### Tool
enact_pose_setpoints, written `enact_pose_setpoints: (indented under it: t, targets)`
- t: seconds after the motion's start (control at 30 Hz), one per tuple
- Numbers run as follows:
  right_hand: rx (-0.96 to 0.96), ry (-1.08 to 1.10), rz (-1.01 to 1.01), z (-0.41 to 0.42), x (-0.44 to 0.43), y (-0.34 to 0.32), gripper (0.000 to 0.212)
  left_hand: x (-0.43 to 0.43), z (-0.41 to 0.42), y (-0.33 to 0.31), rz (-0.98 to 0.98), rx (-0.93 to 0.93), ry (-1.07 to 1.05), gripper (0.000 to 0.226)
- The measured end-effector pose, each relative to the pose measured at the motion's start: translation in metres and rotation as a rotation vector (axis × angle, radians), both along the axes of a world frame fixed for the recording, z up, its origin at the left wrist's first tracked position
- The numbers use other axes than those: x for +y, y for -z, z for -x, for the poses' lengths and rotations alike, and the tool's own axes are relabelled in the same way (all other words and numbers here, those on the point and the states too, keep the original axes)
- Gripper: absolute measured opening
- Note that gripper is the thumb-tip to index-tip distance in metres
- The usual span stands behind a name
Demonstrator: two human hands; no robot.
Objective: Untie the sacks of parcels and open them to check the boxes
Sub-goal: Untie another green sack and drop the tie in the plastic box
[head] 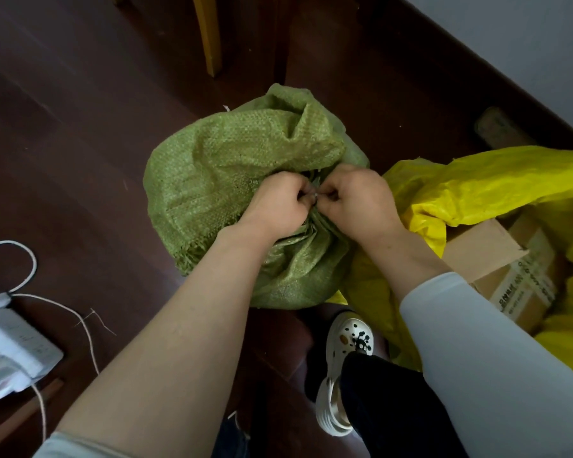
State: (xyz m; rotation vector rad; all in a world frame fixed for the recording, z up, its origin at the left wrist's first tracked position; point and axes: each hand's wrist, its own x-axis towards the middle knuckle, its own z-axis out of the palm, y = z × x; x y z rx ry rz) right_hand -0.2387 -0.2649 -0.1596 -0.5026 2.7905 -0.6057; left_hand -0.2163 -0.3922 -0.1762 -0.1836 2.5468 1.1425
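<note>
A green woven sack (219, 180) stands on the dark wooden floor, its neck gathered and bound by a thin tie (315, 194). My left hand (278, 206) and my right hand (354, 200) meet at that neck, fingers curled, both pinching the tie between them. The knot itself is mostly hidden by my fingers. To the right lies a yellow sack (470, 186), opened, with cardboard boxes (487, 252) showing inside it.
A loose length of string (86, 328) trails over the floor at the left, beside a white power strip (10, 348) and its cable. A yellow chair leg (210, 38) stands behind the green sack. My foot in a white clog (341, 368) is below the sacks.
</note>
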Motion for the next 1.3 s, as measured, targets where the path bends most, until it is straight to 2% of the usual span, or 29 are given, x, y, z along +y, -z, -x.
enact_pose_setpoints:
  t: [0.03, 0.1, 0.17, 0.2, 0.3, 0.37, 0.43, 0.53, 0.63, 0.7, 0.73, 0.83, 0.93, 1.1, 1.3]
  targets:
    - [-0.078, 0.098, 0.101, 0.002, 0.001, 0.001, 0.014, -0.001, 0.0, 0.0, -0.033, 0.0, -0.025, 0.017]
    - [-0.38, 0.382, 0.444, 0.005, 0.005, 0.001, 0.004, -0.002, -0.001, -0.001, -0.156, -0.026, -0.083, 0.013]
    - [-0.697, 0.644, 0.799, 0.006, 0.011, 0.001, 0.011, -0.003, -0.002, -0.002, -0.287, -0.076, -0.141, 0.011]
    - [-0.809, 0.721, 0.91, 0.005, 0.014, 0.001, 0.011, -0.003, -0.002, -0.004, -0.339, -0.107, -0.166, 0.01]
    - [-0.989, 0.842, 1.106, 0.002, 0.016, 0.002, 0.007, -0.003, -0.004, -0.007, -0.49, -0.151, -0.237, 0.008]
    - [-1.015, 0.877, 1.15, 0.003, 0.015, 0.003, 0.007, -0.003, -0.002, -0.005, -0.491, -0.128, -0.261, 0.01]
    - [-0.948, 0.837, 1.064, 0.007, 0.013, 0.001, 0.006, -0.004, -0.001, -0.004, -0.449, -0.103, -0.272, 0.013]
    - [-0.735, 0.675, 0.869, 0.011, 0.009, -0.002, 0.013, -0.007, 0.001, 0.001, -0.392, -0.064, -0.26, 0.013]
    - [-0.464, 0.416, 0.598, 0.012, 0.007, -0.002, 0.014, -0.01, -0.001, 0.006, -0.206, -0.001, -0.184, 0.02]
    - [-0.228, 0.17, 0.308, 0.012, 0.007, -0.003, 0.008, -0.01, -0.002, 0.006, -0.197, -0.001, -0.153, 0.014]
    - [-0.125, 0.052, 0.184, 0.012, 0.008, -0.004, 0.014, -0.011, -0.002, 0.005, -0.203, 0.0, -0.14, 0.01]
    - [0.021, -0.12, 0.098, 0.011, 0.007, -0.009, 0.018, -0.014, -0.001, 0.001, -0.168, 0.016, -0.089, 0.005]
    - [0.073, -0.163, 0.107, 0.009, 0.006, -0.01, 0.018, -0.017, 0.001, -0.004, -0.138, 0.02, -0.041, 0.008]
    - [0.003, -0.134, 0.134, 0.006, 0.002, -0.012, 0.021, -0.019, 0.003, -0.004, -0.1, 0.019, -0.004, 0.013]
    - [-0.068, -0.1, -0.078, 0.002, -0.009, -0.022, 0.023, -0.023, 0.005, -0.004, -0.11, -0.035, 0.06, 0.019]
